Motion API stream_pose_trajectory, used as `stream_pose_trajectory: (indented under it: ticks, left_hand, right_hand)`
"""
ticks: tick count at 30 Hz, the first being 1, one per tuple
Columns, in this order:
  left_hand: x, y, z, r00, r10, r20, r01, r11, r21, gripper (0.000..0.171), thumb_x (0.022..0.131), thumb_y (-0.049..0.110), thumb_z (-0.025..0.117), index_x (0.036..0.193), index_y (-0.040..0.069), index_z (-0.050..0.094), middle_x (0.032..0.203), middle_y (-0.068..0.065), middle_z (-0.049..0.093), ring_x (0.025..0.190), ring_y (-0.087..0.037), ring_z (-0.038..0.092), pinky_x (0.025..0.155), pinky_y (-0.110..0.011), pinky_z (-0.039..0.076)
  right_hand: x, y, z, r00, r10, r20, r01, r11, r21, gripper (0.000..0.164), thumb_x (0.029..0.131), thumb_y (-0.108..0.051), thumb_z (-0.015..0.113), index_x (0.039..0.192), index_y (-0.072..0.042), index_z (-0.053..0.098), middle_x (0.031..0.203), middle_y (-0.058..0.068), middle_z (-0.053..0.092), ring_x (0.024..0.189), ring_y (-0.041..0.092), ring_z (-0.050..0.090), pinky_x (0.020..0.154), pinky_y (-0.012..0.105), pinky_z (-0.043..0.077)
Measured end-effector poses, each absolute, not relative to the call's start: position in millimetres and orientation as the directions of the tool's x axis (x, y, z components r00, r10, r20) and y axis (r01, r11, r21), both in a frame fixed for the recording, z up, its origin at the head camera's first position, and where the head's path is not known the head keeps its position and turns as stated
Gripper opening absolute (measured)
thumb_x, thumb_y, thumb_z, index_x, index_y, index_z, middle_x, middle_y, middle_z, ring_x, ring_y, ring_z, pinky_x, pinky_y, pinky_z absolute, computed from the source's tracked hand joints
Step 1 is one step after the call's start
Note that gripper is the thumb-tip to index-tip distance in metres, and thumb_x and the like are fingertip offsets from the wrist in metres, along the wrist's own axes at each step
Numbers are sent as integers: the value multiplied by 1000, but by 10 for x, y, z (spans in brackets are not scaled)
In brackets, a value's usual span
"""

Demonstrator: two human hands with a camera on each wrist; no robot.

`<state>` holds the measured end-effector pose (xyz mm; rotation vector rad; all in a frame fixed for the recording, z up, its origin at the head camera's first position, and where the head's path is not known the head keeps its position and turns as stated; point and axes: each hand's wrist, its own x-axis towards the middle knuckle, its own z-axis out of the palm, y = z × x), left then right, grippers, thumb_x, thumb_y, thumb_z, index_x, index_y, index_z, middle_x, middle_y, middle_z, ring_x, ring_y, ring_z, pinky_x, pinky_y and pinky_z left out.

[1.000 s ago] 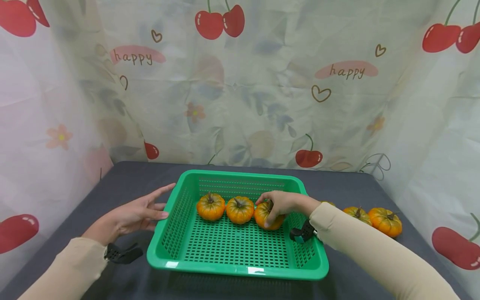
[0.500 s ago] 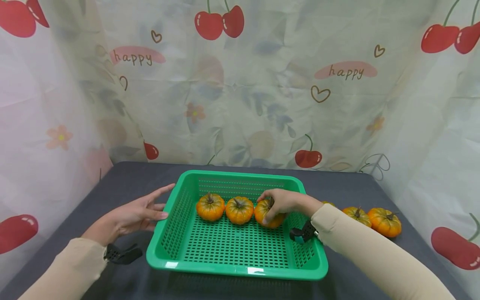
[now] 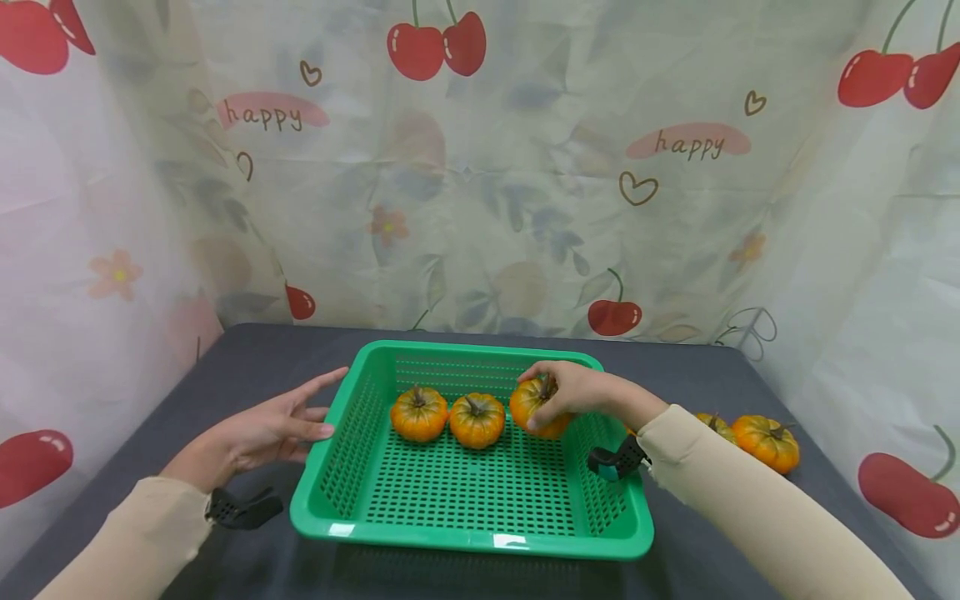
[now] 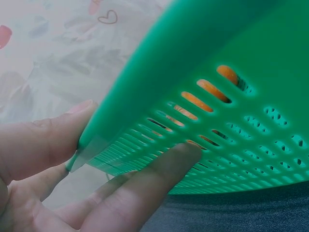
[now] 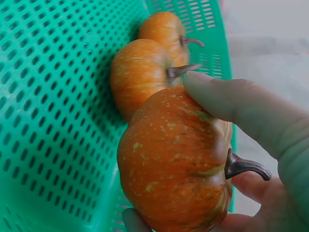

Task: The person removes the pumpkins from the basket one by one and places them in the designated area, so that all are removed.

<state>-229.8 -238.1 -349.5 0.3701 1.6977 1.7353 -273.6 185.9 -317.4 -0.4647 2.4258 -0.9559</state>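
A small orange pumpkin [image 5: 169, 159] with a dark stem is held in my right hand [image 3: 573, 392]. Thumb and fingers grip its sides, and it hangs a little above the bottom of the green plastic basket [image 3: 480, 542]. To its left, two similar pumpkins sit in the basket, a middle pumpkin [image 3: 477, 421] and a left pumpkin [image 3: 418, 413]. At the basket's left side, my left hand [image 3: 262, 433] touches the rim with its thumb. In the left wrist view, its fairly straight fingers [image 4: 145, 193] lie against the slotted outer wall.
More pumpkins lie on the dark table right of the basket: a rightmost pumpkin [image 3: 767, 442] and others partly hidden behind my right sleeve [image 3: 750, 492]. A patterned curtain [image 3: 480, 208] surrounds the table [image 3: 277, 350] at the back and sides.
My right hand has raised its pumpkin off the basket's bottom and shifted slightly right, away from the middle pumpkin. My left hand stays at the rim.
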Motion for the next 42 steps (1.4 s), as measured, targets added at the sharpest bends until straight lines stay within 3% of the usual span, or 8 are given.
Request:
stream_pose_trajectory:
  ticks: [11,16,25,34,42]
  left_hand:
    - [-2296,-2373,-3498,-739,624,-254,-265,77,961,96,96,3,57,155,28,-13,155,-29,24,116,-32,61,95,-53,51]
    - [-2300,-2373,-3501,-738,624,-256,-270,75,960,95,96,3,57,155,29,-13,155,-29,23,117,-33,61,95,-53,50]
    - [-2304,-2376,-3506,-737,626,-254,-270,71,960,96,96,2,57,155,29,-13,155,-29,22,116,-33,61,95,-53,51]
    - [-2308,-2382,-3513,-736,629,-250,-261,77,962,96,96,3,57,155,29,-13,155,-29,22,116,-32,61,95,-53,51]
    - [-2296,-2372,-3503,-739,624,-253,-260,83,962,96,96,4,58,155,29,-14,155,-29,21,117,-31,61,95,-53,51]
  right_hand:
    - [-2676,2004,-2928,-841,-489,-231,-191,668,-719,73,79,-26,80,141,-11,45,119,18,48,99,27,52,75,36,53]
    - [-2619,2095,-2808,-849,-501,-171,-241,654,-717,72,82,-29,78,143,-12,43,125,18,46,108,30,47,81,39,49]
    - [-2517,2246,-2646,-870,-483,-97,-249,601,-760,71,82,-27,78,142,-14,44,120,15,51,111,30,48,87,37,50]
    - [-2383,2462,-2554,-894,-448,-16,-290,605,-741,67,84,-28,76,142,-18,44,133,14,46,137,42,28,100,52,43]
    - [-2241,2658,-2541,-916,-400,-4,-270,625,-732,67,85,-29,75,143,-22,43,154,16,28,139,48,25,104,65,34]
